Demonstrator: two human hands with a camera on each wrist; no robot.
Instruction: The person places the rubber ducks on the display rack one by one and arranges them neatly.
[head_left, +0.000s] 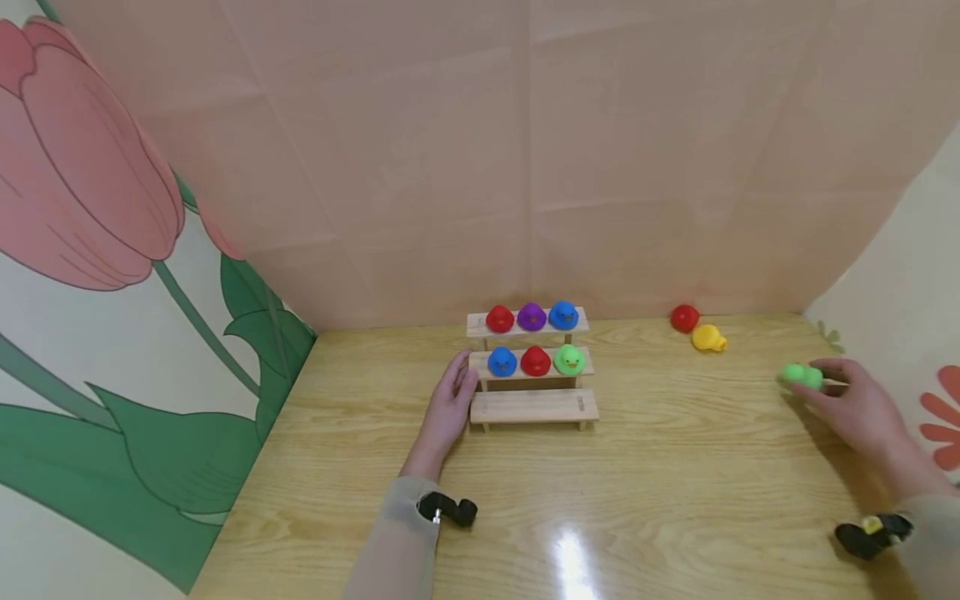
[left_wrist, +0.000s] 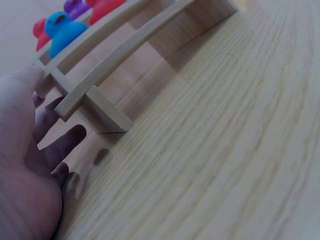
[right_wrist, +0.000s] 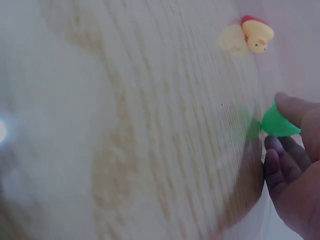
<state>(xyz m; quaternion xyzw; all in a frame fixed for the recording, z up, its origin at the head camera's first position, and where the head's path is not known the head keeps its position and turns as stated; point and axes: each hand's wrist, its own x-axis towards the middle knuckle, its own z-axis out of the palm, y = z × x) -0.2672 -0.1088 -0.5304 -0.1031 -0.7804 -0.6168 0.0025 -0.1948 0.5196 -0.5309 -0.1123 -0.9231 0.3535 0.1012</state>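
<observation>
A small three-step wooden rack point(head_left: 525, 406) stands on the table. Its top step bears a red duck point(head_left: 499, 319), a purple duck point(head_left: 532, 317) and a blue duck point(head_left: 563, 316). On the middle step sit another blue duck point(head_left: 502, 362), a red duck point(head_left: 536, 361) and a green duck point(head_left: 569, 360); the lowest step is bare. My left hand point(head_left: 448, 404) touches the rack's left end, its lower fingers apart from the wood in the left wrist view. Far to the right, my right hand point(head_left: 858, 408) pinches a green rubber duck point(head_left: 802, 376) between thumb and fingers.
Near the back right of the table are a red duck point(head_left: 684, 317) and a yellow duck point(head_left: 708, 337), the yellow one lying on its side. A pink sheet point(head_left: 525, 167) rises behind the table point(head_left: 675, 483), with a flowered wall point(head_left: 150, 350) on the left.
</observation>
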